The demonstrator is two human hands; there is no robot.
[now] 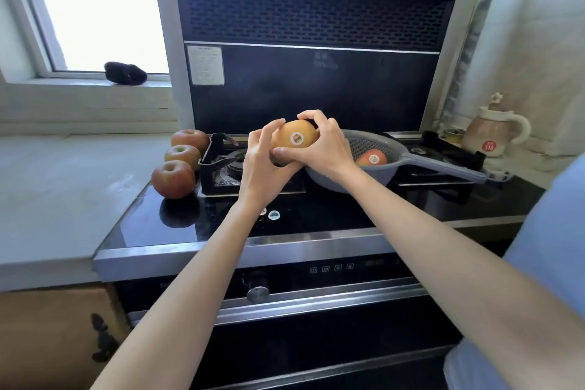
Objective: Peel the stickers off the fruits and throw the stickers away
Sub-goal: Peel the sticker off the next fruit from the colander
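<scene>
Nearest to the person, on the black glass of the stove top (316,215), lies a small round sticker (274,215), loose and not yet thrown away; a passing forearm could brush it to the floor.

Above it the left hand (264,168) and the right hand (323,149) both close around a yellow fruit (294,136), held in the air over the burner. The fruit's sticker (296,138) faces the camera, whole and flat, and no finger pinches it yet. If a nail digs too hard at its edge, the skin may be cut or the sticker may tear. The smooth fruit could also slip and fall.

Behind, in the grey colander (373,142), a red fruit (372,158) keeps its own sticker. Three apples (173,179) stand at the left edge, where a knock might roll them.
</scene>
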